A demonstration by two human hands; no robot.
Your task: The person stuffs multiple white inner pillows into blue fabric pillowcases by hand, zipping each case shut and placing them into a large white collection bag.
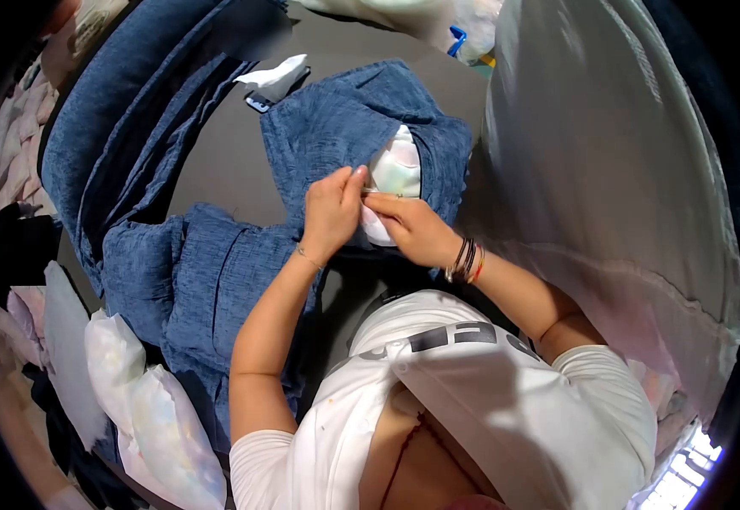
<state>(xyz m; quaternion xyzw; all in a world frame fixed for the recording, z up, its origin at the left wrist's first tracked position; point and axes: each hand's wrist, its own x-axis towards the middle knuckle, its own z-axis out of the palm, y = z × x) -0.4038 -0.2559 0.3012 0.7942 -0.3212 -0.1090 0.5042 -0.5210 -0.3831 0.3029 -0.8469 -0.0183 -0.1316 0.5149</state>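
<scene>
Pinching the edge of an opening in a blue cover (344, 119), the left hand (331, 212) has thumb and fingers closed tight on the cloth. The right hand (412, 229) meets it fingertip to fingertip, also closed. Whether it holds cloth or the white cushion (397, 168) under it, I cannot tell.

The cushion shows through the opening just beyond the fingertips, away from the body and slightly toward the right hand, which is the nearer of the two and partly lies on it. The cover's long axis runs away from the person, up the dark table (217, 161), with most of its cloth beyond the grip.

Three blue pieces are in view: the held cover, a second cover (208, 280) lying flat beside the left forearm, and a long blue cloth (123, 93) well off to the left. One cushion sits inside the held cover; two bagged cushions (157, 416) lie by the left elbow. A large pale sheet (608, 170) fills the right side.
</scene>
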